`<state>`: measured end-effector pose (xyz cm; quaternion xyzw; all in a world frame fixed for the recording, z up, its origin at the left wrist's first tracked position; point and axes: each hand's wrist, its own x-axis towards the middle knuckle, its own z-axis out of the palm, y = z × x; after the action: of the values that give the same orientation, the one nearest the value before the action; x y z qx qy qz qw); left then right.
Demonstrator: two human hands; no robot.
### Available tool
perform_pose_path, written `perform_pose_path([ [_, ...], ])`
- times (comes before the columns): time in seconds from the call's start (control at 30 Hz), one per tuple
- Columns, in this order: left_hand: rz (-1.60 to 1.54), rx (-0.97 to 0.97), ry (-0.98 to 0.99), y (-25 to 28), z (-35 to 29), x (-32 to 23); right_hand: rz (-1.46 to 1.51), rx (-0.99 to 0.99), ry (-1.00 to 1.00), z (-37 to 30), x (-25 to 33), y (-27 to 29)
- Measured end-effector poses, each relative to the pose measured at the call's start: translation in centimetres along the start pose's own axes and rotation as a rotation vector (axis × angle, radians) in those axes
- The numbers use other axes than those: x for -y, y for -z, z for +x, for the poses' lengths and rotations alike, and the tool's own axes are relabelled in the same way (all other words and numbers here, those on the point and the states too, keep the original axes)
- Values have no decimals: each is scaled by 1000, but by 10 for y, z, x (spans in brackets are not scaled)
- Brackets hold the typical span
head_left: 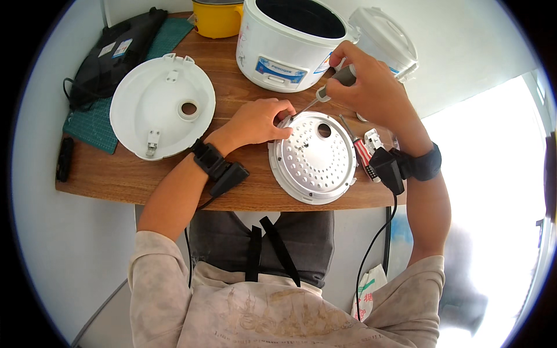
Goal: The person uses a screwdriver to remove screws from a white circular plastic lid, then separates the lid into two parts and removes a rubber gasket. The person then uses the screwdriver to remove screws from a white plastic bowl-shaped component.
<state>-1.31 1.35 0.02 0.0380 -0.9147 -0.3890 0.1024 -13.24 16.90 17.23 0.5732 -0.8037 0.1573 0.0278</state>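
Note:
My right hand [371, 87] is closed around a grey-handled screwdriver [344, 76]. Its shaft slants down to the left, with the tip at the upper-left rim of a round lid [316, 155] with a perforated silver plate. At that same rim, my left hand [258, 122] is bent with thumb and fingertips on the lid's edge, beside the tip. A dark screw or hole sits there, partly hidden by the fingers. The plate has a round opening near its top and small dark screws around its rim. To the left lies a white round lid cover [139, 110], hollow side up.
A white rice cooker body [272, 64] stands at the back, with a yellow pot [217, 20] behind it and a white lidded appliance [386, 37] to its right. A red-and-white striped handle [364, 152] lies right of the lid. A black bag-like object [116, 55] rests on a green mat [93, 124].

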Motion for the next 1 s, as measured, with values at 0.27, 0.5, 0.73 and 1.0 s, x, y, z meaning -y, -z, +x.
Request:
perform_pose_path([
  [0.27, 0, 20, 12, 2, 1, -4, -218, -144, 74, 0, 4, -14],
  [0.5, 30, 15, 2, 2, -1, -2, -65, -111, 146, 0, 13, -13],
  [0.73, 22, 14, 1, 1, 0, -1, 61, -48, 179, -1, 8, -10],
  [1.0, 27, 19, 14, 1, -1, -1, -181, 33, -51, -4, 29, -6],
])
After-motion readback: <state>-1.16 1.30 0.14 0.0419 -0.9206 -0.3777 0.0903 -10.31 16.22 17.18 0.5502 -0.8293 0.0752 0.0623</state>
